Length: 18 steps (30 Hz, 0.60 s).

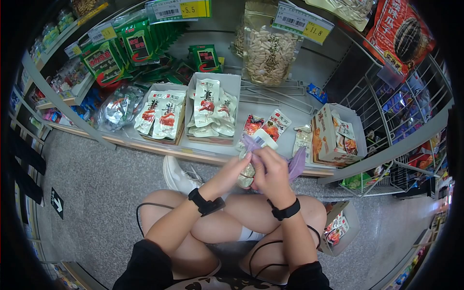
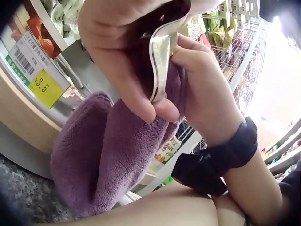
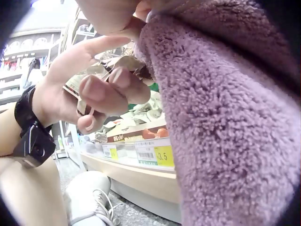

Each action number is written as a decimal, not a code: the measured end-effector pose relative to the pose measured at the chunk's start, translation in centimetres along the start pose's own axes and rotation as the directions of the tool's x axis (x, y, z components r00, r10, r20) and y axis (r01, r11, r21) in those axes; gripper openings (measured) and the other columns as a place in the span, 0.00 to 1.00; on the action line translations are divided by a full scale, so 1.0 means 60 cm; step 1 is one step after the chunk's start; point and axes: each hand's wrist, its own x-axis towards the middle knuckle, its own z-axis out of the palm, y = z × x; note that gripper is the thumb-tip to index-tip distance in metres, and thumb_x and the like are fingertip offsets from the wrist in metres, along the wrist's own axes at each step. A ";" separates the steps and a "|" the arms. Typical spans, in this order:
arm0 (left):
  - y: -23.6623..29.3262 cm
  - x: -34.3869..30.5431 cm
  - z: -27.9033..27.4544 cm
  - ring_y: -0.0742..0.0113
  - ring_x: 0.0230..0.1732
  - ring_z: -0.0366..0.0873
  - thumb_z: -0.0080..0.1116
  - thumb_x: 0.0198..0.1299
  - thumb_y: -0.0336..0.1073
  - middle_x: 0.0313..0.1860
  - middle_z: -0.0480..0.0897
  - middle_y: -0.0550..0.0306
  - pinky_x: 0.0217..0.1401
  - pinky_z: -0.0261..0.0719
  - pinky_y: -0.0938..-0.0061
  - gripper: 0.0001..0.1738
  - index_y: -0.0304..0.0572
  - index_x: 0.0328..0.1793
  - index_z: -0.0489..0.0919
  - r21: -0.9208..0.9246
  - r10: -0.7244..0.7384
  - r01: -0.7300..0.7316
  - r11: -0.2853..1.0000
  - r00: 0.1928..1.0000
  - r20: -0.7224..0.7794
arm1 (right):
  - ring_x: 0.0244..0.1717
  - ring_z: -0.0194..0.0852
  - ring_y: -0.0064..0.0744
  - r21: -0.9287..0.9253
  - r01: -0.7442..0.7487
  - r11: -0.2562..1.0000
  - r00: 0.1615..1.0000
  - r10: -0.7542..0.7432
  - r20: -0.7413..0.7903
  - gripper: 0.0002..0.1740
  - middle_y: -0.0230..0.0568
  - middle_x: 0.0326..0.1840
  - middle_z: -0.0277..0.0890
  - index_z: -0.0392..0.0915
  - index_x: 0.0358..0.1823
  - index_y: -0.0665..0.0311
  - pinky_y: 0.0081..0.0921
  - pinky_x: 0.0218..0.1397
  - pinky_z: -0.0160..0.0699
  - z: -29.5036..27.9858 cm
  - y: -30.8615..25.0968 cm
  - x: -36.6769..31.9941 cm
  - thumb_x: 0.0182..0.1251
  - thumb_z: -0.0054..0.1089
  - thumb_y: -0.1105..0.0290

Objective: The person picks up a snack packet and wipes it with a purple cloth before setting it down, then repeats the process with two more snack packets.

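In the head view my left hand [image 1: 231,170] grips a small, shiny, pale snack packet [image 1: 246,178] in front of the shelf edge. My right hand [image 1: 272,169], right beside it, pinches a purple cloth [image 1: 297,164], part of which hangs past the hand. The left wrist view has the left thumb and fingers around the packet [image 2: 161,61], seen edge-on, with the fluffy cloth [image 2: 127,150] draped below. Fingers of the left hand [image 3: 106,92] curl over the packet in the right wrist view, where the cloth [image 3: 225,108] fills the right side.
Boxes of white packets [image 1: 212,104] stand on the low shelf [image 1: 183,153], left of the hands. Loose red packets [image 1: 275,124] lie behind them. An open carton [image 1: 333,137] stands at right, near a wire rack [image 1: 386,159]. Another box [image 1: 340,227] sits on the floor.
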 end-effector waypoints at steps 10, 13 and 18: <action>0.002 -0.004 0.002 0.64 0.30 0.83 0.37 0.71 0.50 0.31 0.81 0.53 0.33 0.80 0.75 0.24 0.33 0.48 0.73 0.014 -0.087 0.086 0.996 0.994 0.064 | 0.29 0.74 0.53 -0.117 -0.194 0.974 0.964 0.166 -0.209 0.04 0.51 0.29 0.74 0.75 0.35 0.69 0.37 0.32 0.71 -0.013 0.031 0.009 0.61 0.52 0.76; 0.010 -0.006 0.007 0.62 0.32 0.83 0.45 0.69 0.42 0.34 0.81 0.52 0.33 0.80 0.74 0.18 0.32 0.52 0.70 -0.069 -0.084 0.084 0.994 0.996 0.012 | 0.27 0.73 0.47 -0.068 -0.197 0.978 0.953 0.174 -0.248 0.05 0.49 0.27 0.74 0.74 0.35 0.71 0.33 0.32 0.70 -0.016 0.033 0.010 0.63 0.52 0.76; 0.010 0.001 0.000 0.65 0.31 0.83 0.55 0.57 0.27 0.33 0.80 0.54 0.30 0.80 0.76 0.15 0.34 0.51 0.69 -0.105 0.028 -0.038 0.994 0.995 -0.094 | 0.24 0.71 0.32 0.035 -0.183 0.982 0.956 0.186 -0.225 0.05 0.43 0.23 0.71 0.73 0.34 0.71 0.26 0.29 0.68 -0.020 0.005 0.005 0.65 0.52 0.75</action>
